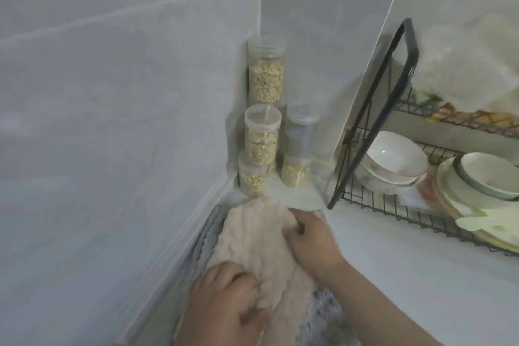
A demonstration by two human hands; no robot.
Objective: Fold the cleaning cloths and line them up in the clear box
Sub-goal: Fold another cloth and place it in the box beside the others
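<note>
Subject: the pale pink cloth [252, 239] lies flat under both hands, stretching from the left fingers [247, 284] to just past the right fingers [293, 229]. No clear box can be identified in view.

Risks, as judged:
- The cloth rests on a grey cloth [327, 309], which shows beside and behind the left fingers. A deep pinch could lift both layers and spoil the fold.
- The two grips sit at unequal points, so the edges may meet askew.
- Jars [262, 143] stand stacked just beyond the right fingers. A wide sweep of cloth could topple them.
- The dish rack [373, 196] stands off to the right of those fingers, near enough for a snag.

Fingers: the right hand [309, 236] has its fingers curled, pinching a ridge of the pink cloth. The left hand [227, 306] has fingers bent close together, thumb beneath, gripping the cloth's near part.
</note>
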